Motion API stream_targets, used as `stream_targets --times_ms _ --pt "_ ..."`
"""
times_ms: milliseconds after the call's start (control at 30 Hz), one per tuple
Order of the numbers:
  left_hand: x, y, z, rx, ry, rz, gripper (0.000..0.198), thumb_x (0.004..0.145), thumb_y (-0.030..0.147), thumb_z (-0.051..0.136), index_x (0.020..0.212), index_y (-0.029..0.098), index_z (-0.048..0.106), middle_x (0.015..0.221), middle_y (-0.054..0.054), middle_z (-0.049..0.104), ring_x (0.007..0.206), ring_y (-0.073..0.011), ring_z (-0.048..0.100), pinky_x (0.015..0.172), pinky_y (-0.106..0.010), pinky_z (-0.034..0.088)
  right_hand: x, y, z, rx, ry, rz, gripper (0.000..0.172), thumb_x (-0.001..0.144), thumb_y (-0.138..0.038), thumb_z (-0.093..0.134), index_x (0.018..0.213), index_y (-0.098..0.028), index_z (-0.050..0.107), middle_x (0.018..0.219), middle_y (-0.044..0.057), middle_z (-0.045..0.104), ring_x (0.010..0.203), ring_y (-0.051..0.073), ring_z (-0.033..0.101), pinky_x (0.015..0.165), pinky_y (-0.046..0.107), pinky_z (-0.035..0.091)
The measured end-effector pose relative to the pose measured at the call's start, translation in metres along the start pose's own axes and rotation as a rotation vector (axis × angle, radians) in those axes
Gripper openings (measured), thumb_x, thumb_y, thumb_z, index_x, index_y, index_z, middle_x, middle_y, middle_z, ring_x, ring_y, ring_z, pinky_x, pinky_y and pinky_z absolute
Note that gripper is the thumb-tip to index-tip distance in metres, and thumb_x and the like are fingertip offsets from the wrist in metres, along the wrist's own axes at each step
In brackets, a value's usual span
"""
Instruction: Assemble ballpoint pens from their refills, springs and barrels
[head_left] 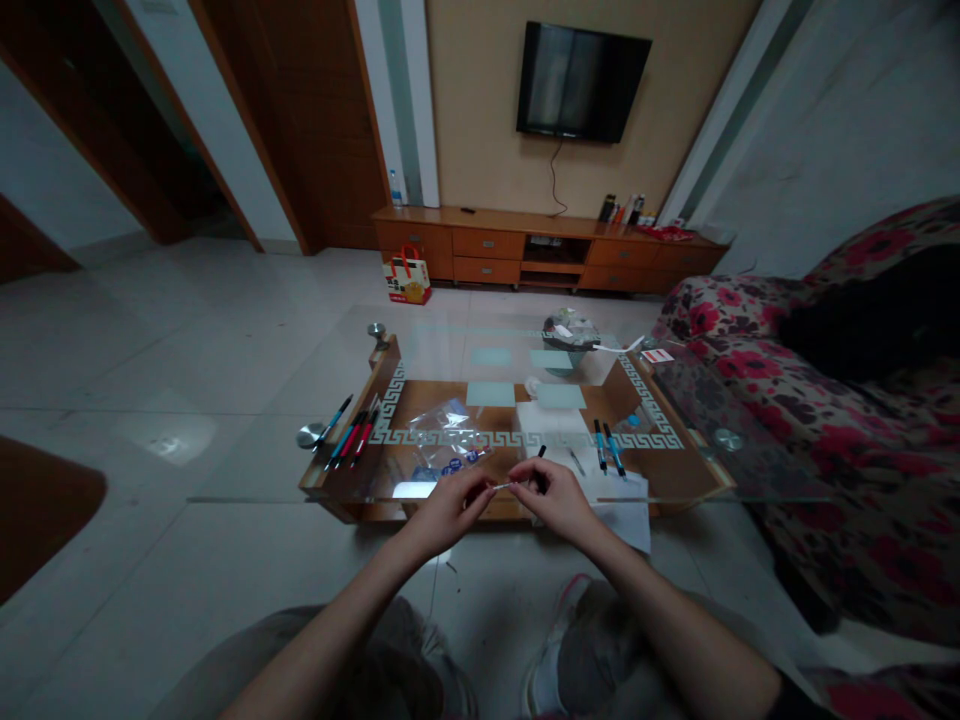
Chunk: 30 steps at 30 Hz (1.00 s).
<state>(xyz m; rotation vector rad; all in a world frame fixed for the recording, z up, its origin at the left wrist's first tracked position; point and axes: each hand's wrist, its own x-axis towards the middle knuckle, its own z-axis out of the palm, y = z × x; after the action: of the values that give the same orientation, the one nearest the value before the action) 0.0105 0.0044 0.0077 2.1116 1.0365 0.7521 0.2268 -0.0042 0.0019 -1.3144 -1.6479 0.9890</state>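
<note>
Cream-and-red handled bag (407, 282) beyond clear glass surface (427, 395): lettering unreadable. Left hand (452, 505), right hand (553, 495): fingers pinching slim whitish rod (501, 487).

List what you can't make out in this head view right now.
In the head view:
- Thin piece: too small to identify; the left hand and right hand cover its ends.
- Dark stick: lower part hidden by the right hand.
- Shopping bag: lettering too small and blurred.
- Sofa: cut off by the right edge.
</note>
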Motion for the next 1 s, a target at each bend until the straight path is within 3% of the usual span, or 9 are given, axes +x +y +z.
stream_targets --times_ms 167,333,567,1000 --pt "-0.001 0.0016 -0.0015 -0.038 -0.024 0.032 0.028 0.097 0.028 0.049 0.121 0.023 0.063 0.102 -0.004 0.072 0.083 -0.0157 0.064 0.075 -0.025 0.047 -0.0011 -0.0011 0.0037 0.039 -0.032 0.011 0.021 0.08 -0.031 0.069 0.098 -0.02 0.068 0.08 0.002 0.068 0.064 0.014 0.055 0.057 0.025 0.041" --pt "-0.001 0.0018 -0.0017 -0.073 -0.033 0.095 0.03 0.096 0.022 0.05 0.123 0.023 0.063 0.118 -0.005 0.069 0.104 -0.0177 0.064 0.091 -0.028 0.047 -0.0008 -0.001 0.0058 0.106 -0.055 0.025 0.023 0.08 -0.029 0.068 0.101 -0.02 0.064 0.083 0.002 0.068 0.069 0.015 0.059 0.059 0.025 0.042" --pt "-0.0022 0.0034 -0.002 -0.012 -0.057 0.086 0.026 0.094 0.026 0.055 0.118 0.024 0.065 0.102 -0.003 0.072 0.085 -0.0153 0.065 0.078 -0.024 0.048 -0.0019 0.0038 0.0064 0.08 -0.056 0.013 0.019 0.078 -0.031 0.071 0.088 -0.02 0.059 0.08 -0.001 0.063 0.062 0.012 0.051 0.055 0.023 0.038" --pt "-0.0034 -0.0004 -0.0046 0.136 -0.097 0.121 0.017 0.095 0.024 0.053 0.104 0.022 0.068 0.098 -0.006 0.068 0.087 -0.017 0.064 0.078 -0.024 0.048 -0.0047 -0.0013 0.0076 0.072 -0.136 0.058 0.02 0.078 -0.036 0.072 0.083 -0.019 0.061 0.068 -0.003 0.056 0.059 0.011 0.047 0.053 0.023 0.035"
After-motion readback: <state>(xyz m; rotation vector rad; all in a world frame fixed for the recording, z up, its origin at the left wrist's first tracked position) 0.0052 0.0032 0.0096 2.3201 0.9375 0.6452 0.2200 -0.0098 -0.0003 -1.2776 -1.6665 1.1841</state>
